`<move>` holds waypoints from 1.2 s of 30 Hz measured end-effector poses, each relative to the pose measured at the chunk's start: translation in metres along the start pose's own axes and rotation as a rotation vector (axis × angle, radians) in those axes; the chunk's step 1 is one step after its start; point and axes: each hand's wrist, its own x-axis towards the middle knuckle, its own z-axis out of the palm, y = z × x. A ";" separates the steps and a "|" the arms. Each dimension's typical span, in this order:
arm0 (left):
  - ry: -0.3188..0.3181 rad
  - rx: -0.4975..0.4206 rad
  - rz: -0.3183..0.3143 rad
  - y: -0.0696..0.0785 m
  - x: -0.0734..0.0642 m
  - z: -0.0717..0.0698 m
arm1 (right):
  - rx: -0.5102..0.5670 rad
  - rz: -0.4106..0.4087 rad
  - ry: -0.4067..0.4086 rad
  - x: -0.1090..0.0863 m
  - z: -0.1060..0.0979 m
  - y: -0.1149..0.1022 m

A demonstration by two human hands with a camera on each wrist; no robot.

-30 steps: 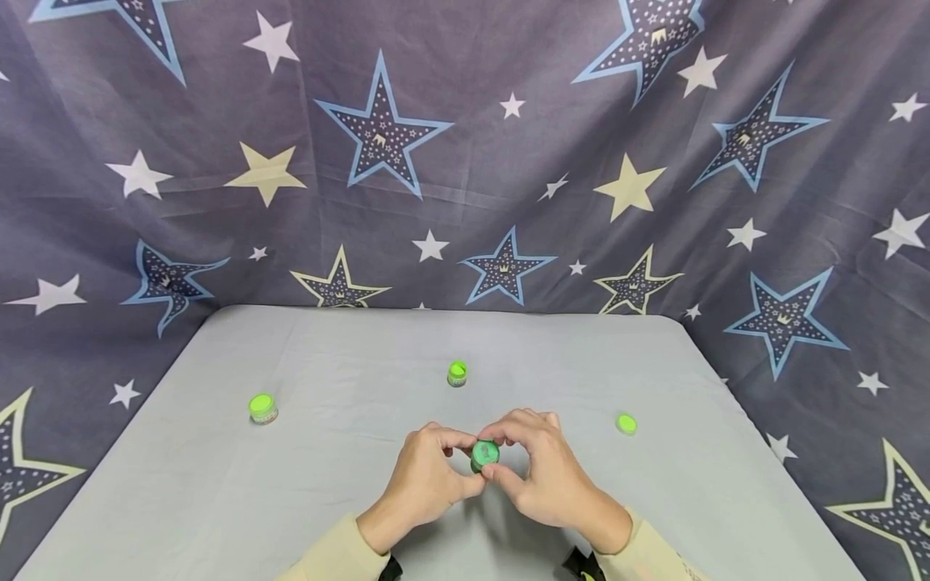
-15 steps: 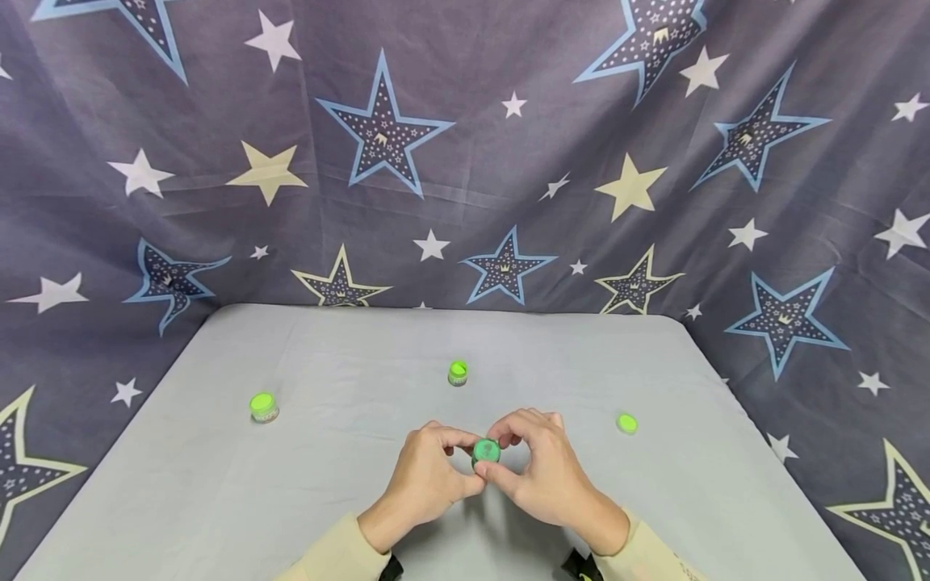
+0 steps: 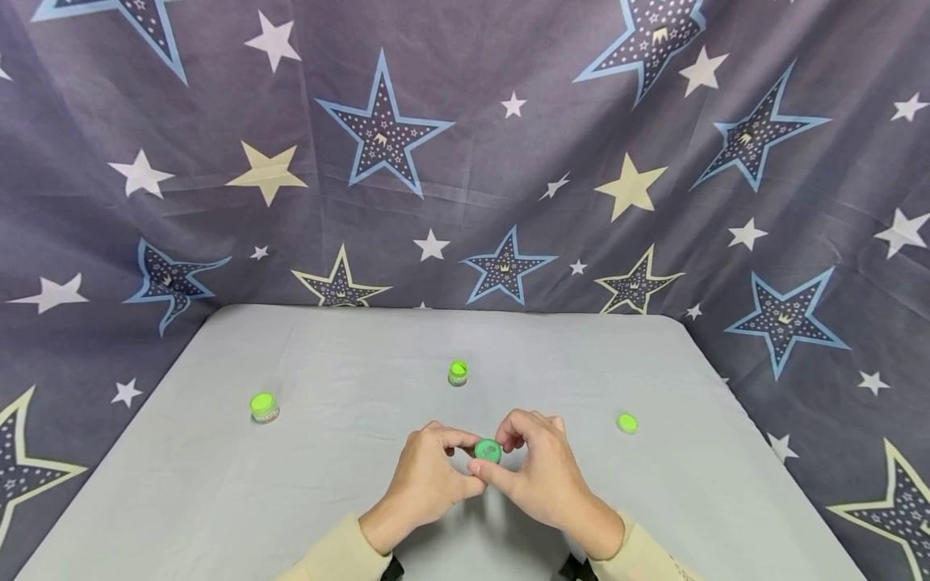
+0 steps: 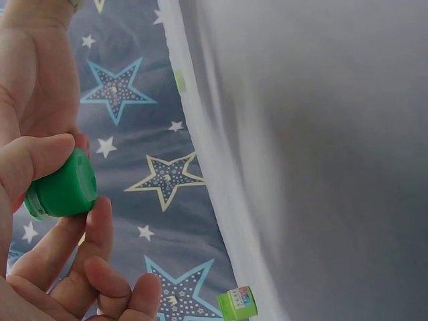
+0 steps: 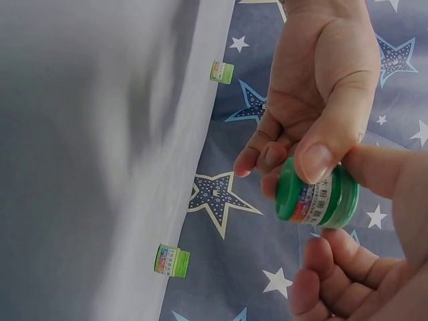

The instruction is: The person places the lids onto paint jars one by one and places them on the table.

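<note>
A small darker-green paint jar (image 3: pixel 488 450) with a printed label (image 5: pixel 313 200) is held above the table by both hands. My left hand (image 3: pixel 424 476) pinches its lower part between thumb and forefinger; the right wrist view shows that thumb over the label. At the upper rim, my right hand (image 3: pixel 541 470) has its thumb along the near side and curled fingers at the right edge. The jar's round top faces up, green with a greyish patch. The left wrist view shows the jar (image 4: pixel 63 190) side-on between both hands.
One bright green paint jar (image 3: pixel 264 407) stands at the left. Another jar (image 3: pixel 458 373), with a dark nick in its bright green top, is behind the hands. A flat bright green disc (image 3: pixel 627 423), lid-like, lies right. Star-patterned cloth (image 3: pixel 465 161) hangs behind the grey-covered table (image 3: pixel 349 347).
My right thumb has slid left along the jar's near edge, while the right forefinger has drawn back to the right, uncovering more of the top. The left hand stays almost still.
</note>
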 end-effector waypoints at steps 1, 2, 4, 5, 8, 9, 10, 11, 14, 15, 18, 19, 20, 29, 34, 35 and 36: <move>0.002 0.001 0.002 0.000 0.000 0.000 | -0.001 0.003 -0.002 0.000 0.000 0.000; 0.003 0.002 0.004 0.000 0.000 0.000 | -0.001 0.007 -0.004 0.000 0.000 0.000; 0.003 0.001 0.006 0.000 0.000 0.000 | 0.001 0.012 -0.012 0.000 0.000 0.000; 0.003 -0.001 0.008 0.000 0.000 0.000 | 0.001 0.013 -0.017 0.000 0.000 0.000; 0.003 0.001 0.011 0.000 0.000 0.000 | -0.005 0.008 -0.026 0.000 -0.002 0.001; 0.004 0.004 0.012 0.000 0.000 0.000 | -0.005 0.003 -0.028 0.001 -0.003 0.002; 0.005 0.007 0.015 -0.001 0.000 0.000 | -0.001 -0.009 -0.031 0.001 -0.004 0.002; 0.005 0.011 0.016 -0.001 0.000 0.000 | 0.004 -0.024 -0.034 0.002 -0.005 0.002; 0.003 0.021 0.019 -0.001 0.001 0.000 | 0.041 -0.062 -0.066 0.003 -0.009 0.002; 0.001 0.021 0.019 -0.001 0.001 0.000 | 0.053 -0.076 -0.083 0.003 -0.011 0.002; -0.009 0.019 0.016 -0.001 0.001 0.000 | 0.078 -0.114 -0.135 0.005 -0.013 0.002; -0.012 0.018 0.015 -0.001 0.001 -0.001 | 0.082 -0.126 -0.150 0.005 -0.013 0.002; -0.014 0.017 0.014 -0.001 0.001 -0.001 | 0.082 -0.137 -0.160 0.005 -0.013 0.002; -0.008 0.023 0.033 -0.001 0.001 -0.001 | 0.088 -0.110 -0.175 0.005 -0.012 0.001; -0.004 0.023 0.031 -0.001 0.001 0.000 | 0.067 -0.081 -0.155 0.004 -0.011 0.001; -0.005 0.022 0.029 -0.001 0.001 0.000 | 0.064 -0.081 -0.147 0.004 -0.010 0.001; -0.006 0.021 0.027 -0.001 0.001 0.000 | 0.060 -0.081 -0.139 0.004 -0.010 0.002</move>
